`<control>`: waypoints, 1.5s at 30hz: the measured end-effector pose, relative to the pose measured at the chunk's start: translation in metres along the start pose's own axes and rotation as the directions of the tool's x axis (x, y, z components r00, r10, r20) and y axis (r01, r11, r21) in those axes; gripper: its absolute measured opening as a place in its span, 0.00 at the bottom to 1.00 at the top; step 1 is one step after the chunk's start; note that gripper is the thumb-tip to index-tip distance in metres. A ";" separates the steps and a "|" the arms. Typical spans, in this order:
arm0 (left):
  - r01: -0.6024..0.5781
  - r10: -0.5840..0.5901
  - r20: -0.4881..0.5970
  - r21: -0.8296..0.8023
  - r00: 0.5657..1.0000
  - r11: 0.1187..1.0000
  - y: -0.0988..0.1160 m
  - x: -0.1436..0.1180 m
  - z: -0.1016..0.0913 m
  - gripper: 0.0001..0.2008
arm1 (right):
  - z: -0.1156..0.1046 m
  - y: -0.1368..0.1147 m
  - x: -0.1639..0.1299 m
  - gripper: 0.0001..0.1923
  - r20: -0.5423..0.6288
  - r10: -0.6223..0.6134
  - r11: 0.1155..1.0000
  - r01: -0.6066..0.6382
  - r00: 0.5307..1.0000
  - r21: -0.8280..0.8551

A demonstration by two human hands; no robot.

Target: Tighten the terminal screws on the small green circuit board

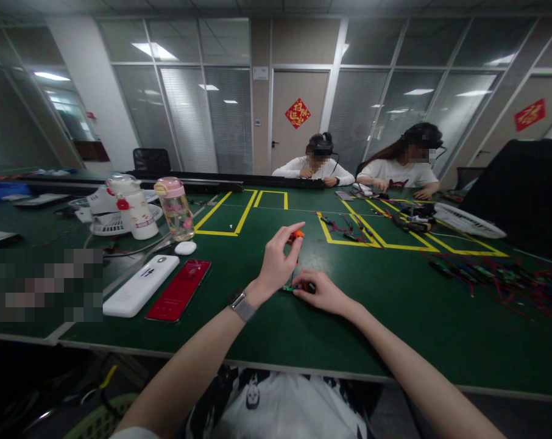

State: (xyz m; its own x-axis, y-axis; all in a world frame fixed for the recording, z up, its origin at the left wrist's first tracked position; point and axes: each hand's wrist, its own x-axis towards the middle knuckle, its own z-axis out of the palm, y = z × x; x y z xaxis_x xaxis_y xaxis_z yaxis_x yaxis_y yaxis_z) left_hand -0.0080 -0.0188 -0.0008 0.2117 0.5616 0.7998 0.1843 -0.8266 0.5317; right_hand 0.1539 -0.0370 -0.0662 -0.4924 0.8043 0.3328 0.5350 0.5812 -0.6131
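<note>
A view from a head-worn camera, looking down over a dark green surface [395,329] in an office with glass walls.

The person's left hand [276,262] is raised just above the surface, a watch on its wrist, its grip pinching a small orange part [296,235] between thumb and forefinger. The right hand [319,292] rests on the surface at about 4 o'clock from the left hand, its fingertips pressed down on a small green component [289,288] that lies flat between the two hands. Whether that grip closes around the component or only pins it cannot be told.

To do this well, it seems wise to keep the green component held flat and steady while the orange part is lowered squarely, without twisting.

At 9 o'clock from the hands lie a red phone [179,290] and a white power bank [139,285]; beyond them, at 10 o'clock, stand a pink-lidded bottle [175,207] and a white bottle [136,210]. Yellow tape [239,219] marks rectangles on the surface at 12 o'clock. Tangled coloured wires [504,280] lie at 3 o'clock.

Two other people sit at the far side, wearing headsets. A red diamond decoration [297,113] on the door bears gold writing, too small to read. No brand name is legible anywhere.
</note>
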 end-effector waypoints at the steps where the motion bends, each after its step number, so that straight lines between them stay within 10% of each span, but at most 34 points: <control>1: -0.006 0.006 -0.012 0.028 1.000 1.000 0.000 0.000 0.000 0.13 | 0.000 0.000 0.000 0.05 0.000 0.000 1.000 0.000 1.000 0.000; 45: 0.001 0.005 -0.060 0.092 0.998 0.996 0.000 0.001 0.000 0.09 | 0.000 -0.002 0.001 0.06 -0.001 0.016 1.000 -0.017 1.000 -0.007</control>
State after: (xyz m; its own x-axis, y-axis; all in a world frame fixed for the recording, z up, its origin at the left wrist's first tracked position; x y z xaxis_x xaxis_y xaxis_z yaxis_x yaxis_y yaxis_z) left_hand -0.0075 -0.0188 -0.0002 0.1548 0.5547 0.8175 0.2718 -0.8195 0.5045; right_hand 0.1519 -0.0373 -0.0643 -0.4828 0.8139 0.3233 0.5478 0.5687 -0.6136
